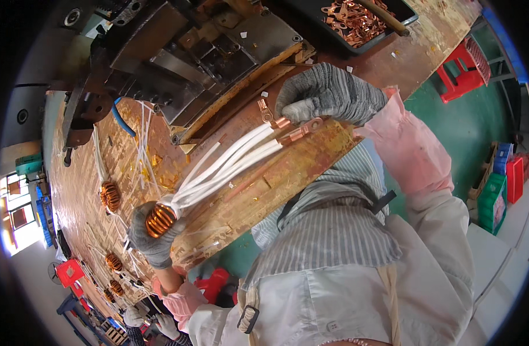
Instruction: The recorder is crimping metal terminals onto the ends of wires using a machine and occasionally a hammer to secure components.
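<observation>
My left hand [152, 239], in a grey knit glove, is closed around a copper wound coil [160, 219] above the worn wooden bench [310, 167]. A bundle of white sleeved leads [230, 164] runs from the coil up to the right. Their ends carry copper terminals [296, 132]. My right hand [328, 95], gloved in grey with a pink sleeve cover, pinches those lead ends at the terminals, next to the base of a metal press [201, 52].
A black tray of loose copper terminals [356, 20] sits at the far right of the bench. More coils [110, 195] with white leads lie to the left. Another person's gloved hands [152, 322] work at lower left. A red stool [463, 69] and coloured crates [498, 193] stand on the green floor.
</observation>
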Demonstrator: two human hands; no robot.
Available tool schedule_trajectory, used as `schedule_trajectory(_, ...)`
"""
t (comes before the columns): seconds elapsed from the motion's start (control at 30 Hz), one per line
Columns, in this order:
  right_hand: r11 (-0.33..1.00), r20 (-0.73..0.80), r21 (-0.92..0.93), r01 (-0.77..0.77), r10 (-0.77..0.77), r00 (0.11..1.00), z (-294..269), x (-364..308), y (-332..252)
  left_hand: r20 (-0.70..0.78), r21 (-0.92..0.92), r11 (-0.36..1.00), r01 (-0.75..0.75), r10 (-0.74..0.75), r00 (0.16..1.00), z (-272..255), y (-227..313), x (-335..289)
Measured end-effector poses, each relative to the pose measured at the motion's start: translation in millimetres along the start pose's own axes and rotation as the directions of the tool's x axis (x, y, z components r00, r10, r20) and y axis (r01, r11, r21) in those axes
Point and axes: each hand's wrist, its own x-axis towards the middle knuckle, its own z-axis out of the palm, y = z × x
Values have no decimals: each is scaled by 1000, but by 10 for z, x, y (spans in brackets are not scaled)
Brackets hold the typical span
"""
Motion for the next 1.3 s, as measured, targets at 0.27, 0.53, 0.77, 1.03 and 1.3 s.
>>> schedule_trajectory(0.27, 1000, 2, -18, -9, 9, 1000, -39, 129, -245, 39, 234, 937, -258, 256, 966, -347, 357, 120)
schedule_trajectory(0.53, 976, -47, 163, 142, -136, 990, -65, 212, -253, 65, 404, 902, -151, 136, 989, -535, 407, 95)
schedule_trajectory(0.77, 978, -128, 85, 192, -181, 975, -48, 385, -221, -57, 246, 962, 119, -108, 993, -449, 563, 155)
schedule_trajectory(1.03, 951, -98, -28, 308, -309, 946, -77, 600, -190, 9, 399, 906, 140, -157, 988, -506, 653, 189)
schedule_trajectory(1.3, 961, -119, -1, 278, -276, 954, -59, 732, -200, 58, 354, 904, 238, -275, 960, -584, 760, 208)
